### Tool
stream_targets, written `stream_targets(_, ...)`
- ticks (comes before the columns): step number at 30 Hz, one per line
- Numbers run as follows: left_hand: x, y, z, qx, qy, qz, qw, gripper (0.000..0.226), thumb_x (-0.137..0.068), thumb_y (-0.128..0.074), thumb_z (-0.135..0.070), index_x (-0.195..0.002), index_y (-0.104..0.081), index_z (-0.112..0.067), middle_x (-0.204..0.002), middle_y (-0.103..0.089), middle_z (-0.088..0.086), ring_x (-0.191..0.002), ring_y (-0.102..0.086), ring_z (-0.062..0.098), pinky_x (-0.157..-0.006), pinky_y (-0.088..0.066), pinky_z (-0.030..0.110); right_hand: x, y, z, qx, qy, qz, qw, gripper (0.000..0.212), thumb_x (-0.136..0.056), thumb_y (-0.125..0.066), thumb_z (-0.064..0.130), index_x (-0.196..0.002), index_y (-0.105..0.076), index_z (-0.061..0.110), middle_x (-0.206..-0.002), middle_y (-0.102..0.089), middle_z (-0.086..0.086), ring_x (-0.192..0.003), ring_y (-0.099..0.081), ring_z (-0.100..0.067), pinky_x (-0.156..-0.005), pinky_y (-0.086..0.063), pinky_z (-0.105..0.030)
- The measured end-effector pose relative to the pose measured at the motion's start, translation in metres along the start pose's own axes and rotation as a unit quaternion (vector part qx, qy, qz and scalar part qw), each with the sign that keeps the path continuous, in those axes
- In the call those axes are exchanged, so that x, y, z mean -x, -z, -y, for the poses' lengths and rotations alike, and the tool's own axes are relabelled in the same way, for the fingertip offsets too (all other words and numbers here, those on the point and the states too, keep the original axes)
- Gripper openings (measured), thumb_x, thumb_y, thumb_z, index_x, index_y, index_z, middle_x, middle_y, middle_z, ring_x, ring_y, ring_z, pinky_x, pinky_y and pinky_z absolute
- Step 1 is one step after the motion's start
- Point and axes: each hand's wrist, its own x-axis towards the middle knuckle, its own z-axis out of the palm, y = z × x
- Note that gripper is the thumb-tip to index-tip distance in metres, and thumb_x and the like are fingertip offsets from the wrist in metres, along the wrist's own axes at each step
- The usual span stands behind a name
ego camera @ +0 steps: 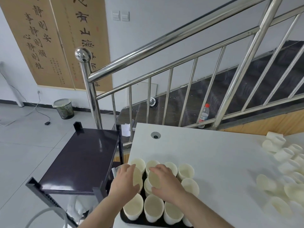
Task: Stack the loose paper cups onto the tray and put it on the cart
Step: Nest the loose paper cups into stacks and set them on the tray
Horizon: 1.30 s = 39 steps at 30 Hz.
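Observation:
A black tray (122, 217) sits at the near left corner of the white table (213, 153), packed with stacks of upright cream paper cups (153, 209). My left hand (124, 180) grips a cup on the tray's left side. My right hand (166, 183) holds the rim of a cup (153, 179) near the tray's middle. A pile of loose paper cups (283, 168) lies on its sides at the table's right edge. The dark cart (79, 160) stands just left of the table, its top shelf bare.
A steel stair railing (148, 46) runs behind the table, with a post at the cart's far side. A plastic bottle (204, 115) stands on the stairs. A mesh waste bin (64, 108) and cables lie on the tiled floor at left. A grommet hole (155, 135) marks the table's far left.

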Motion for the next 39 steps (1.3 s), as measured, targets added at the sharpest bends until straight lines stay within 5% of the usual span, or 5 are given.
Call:
stream_targets(15, -0.017, -0.023, 0.019, -0.010, -0.038, 0.032, 0.999, 0.074, -0.085, -0.060, -0.048, -0.146, -0.023, -0.030, -0.145, -0.026, -0.009, -0.135, -0.028, 0.012, -0.088, -0.047, 0.024, -0.021, -0.026, -0.007, 0.057, -0.051, 0.017, 0.997, 0.069, -0.083, -0.063, 0.034, -0.146, -0.035, 0.030, -0.146, -0.030, 0.007, -0.134, -0.033, -0.015, -0.098, -0.043, -0.030)
stream_targets(30, -0.019, -0.029, 0.020, -0.016, -0.019, 0.034, 0.999, 0.059, -0.085, -0.061, -0.039, -0.136, -0.034, -0.029, -0.134, -0.035, -0.009, -0.123, -0.038, 0.013, -0.081, -0.047, 0.023, -0.030, -0.039, -0.007, 0.134, -0.072, 0.031, 0.988, 0.055, -0.084, -0.062, 0.033, -0.135, -0.046, 0.024, -0.134, -0.044, 0.002, -0.123, -0.042, -0.022, -0.097, -0.040, -0.037)
stream_targets(39, -0.021, -0.019, -0.010, -0.033, -0.036, 0.002, 0.999, 0.057, -0.089, -0.055, -0.044, -0.140, -0.034, -0.030, -0.141, -0.033, -0.006, -0.129, -0.036, 0.015, -0.096, -0.041, 0.027, -0.019, -0.009, -0.019, 0.090, -0.050, -0.016, 0.995, 0.056, -0.086, -0.063, 0.034, -0.137, -0.045, 0.022, -0.137, -0.041, 0.005, -0.127, -0.041, -0.017, -0.097, -0.044, -0.033)
